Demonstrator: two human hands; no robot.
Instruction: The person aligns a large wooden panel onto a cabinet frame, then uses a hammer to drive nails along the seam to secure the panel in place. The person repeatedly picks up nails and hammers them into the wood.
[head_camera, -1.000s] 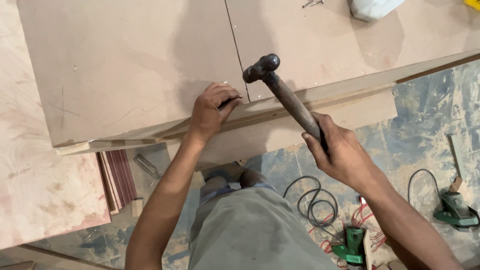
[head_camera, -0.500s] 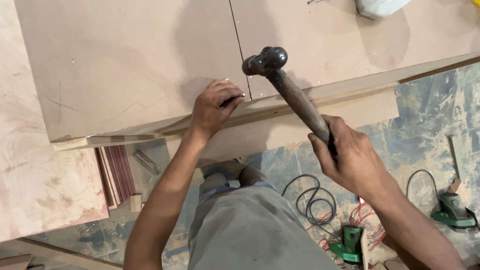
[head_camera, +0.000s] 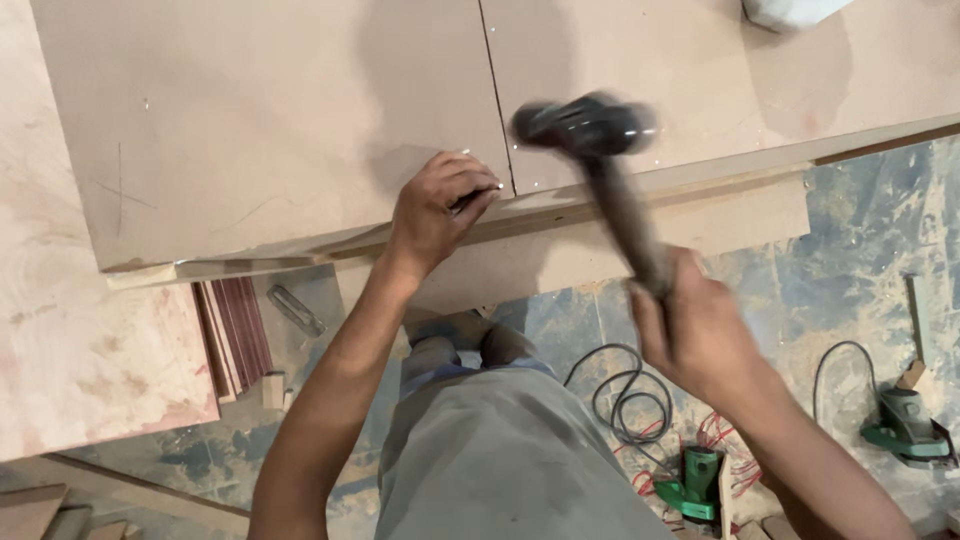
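From the head view, our right hand (head_camera: 700, 335) is clenched on the hammer (head_camera: 610, 170), handle running up and away, its blurred head just right of our left hand (head_camera: 435, 215), which pinches a small nail (head_camera: 478, 196) at the board (head_camera: 280, 130) edge.

Both arms reach forward from the body, one hand pinching, one gripping.

The left hand (head_camera: 435, 210) lies palm-down with its wrist bent, fingertips (head_camera: 480, 192) pinched together. The right hand (head_camera: 700, 335) is a closed fist, blurred, its forearm running down to the lower right corner.
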